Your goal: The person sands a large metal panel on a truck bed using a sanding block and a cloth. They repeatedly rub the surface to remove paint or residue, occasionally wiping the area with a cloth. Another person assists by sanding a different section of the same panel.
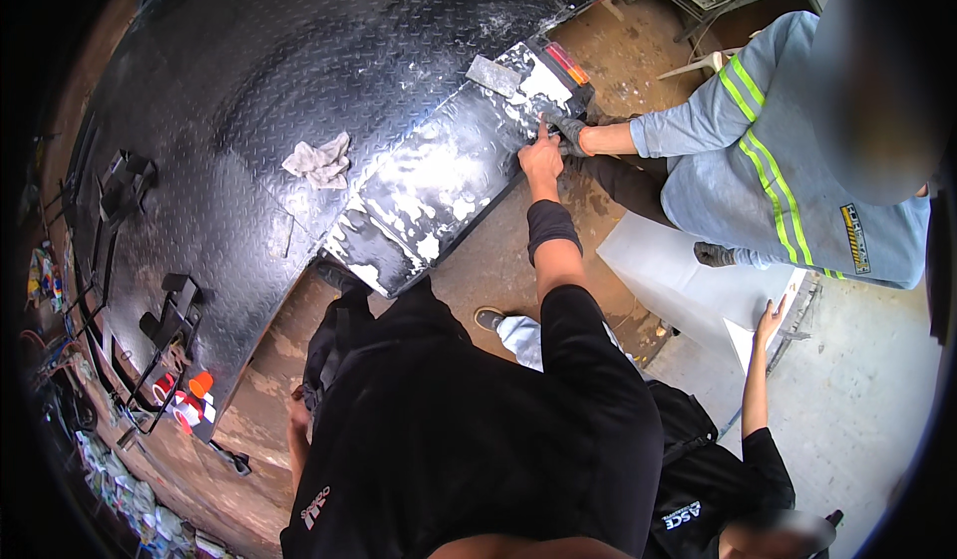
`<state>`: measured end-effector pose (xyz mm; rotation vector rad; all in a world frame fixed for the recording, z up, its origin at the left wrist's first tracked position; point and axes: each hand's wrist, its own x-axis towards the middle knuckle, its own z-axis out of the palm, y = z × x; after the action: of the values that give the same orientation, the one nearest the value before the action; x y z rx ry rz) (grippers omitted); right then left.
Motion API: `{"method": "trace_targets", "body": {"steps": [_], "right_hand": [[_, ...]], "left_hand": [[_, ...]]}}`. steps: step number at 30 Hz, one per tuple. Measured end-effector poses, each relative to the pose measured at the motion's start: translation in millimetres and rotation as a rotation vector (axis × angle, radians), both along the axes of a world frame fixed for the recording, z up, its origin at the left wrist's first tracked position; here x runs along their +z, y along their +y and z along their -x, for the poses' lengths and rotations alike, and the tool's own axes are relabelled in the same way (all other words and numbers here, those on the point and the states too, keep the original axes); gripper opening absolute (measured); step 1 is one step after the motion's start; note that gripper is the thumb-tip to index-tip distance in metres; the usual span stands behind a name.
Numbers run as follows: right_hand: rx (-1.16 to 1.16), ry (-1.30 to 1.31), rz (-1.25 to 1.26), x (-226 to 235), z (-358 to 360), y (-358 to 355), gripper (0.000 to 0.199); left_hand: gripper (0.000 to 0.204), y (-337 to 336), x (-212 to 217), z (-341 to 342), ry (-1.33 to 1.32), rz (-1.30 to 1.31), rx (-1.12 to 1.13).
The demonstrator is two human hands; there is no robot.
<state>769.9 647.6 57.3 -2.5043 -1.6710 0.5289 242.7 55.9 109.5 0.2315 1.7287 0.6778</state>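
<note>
My right hand (541, 163) reaches forward with its index finger stretched out over the outer edge of a black metal panel (439, 175) blotched with white patches. Nothing shows in that hand. Beside it are the dark gloves (566, 133) of a co-worker in a light blue shirt, at the same edge. On the far end of the panel lies a flat grey rectangular block (493, 76), near a red and orange tail light (567, 64). Low at my left side hangs my left hand (298, 412), next to my dark trousers, its fingers mostly hidden.
A crumpled pale cloth (320, 160) lies on the black tread-plate deck (249, 91). Black metal brackets (177, 310) and red and orange cups (199, 385) are at left. A second person reaches toward a pale sheet (688, 275) at right. A white chair stands far right.
</note>
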Motion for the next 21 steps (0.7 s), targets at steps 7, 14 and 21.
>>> {"method": "trace_targets", "body": {"steps": [7, 14, 21], "right_hand": [[0.003, -0.036, -0.03, -6, -1, -9, 0.067], [0.01, -0.039, -0.028, -10, -8, -13, 0.061], [0.027, -0.089, -0.059, -12, -19, -22, 0.058]], "left_hand": [[0.023, -1, -18, 1, -0.061, -0.043, -0.021], [0.02, 12, -23, 17, -0.177, -0.046, 0.079], [0.015, 39, -7, -6, 0.015, -0.083, -0.231]]}}
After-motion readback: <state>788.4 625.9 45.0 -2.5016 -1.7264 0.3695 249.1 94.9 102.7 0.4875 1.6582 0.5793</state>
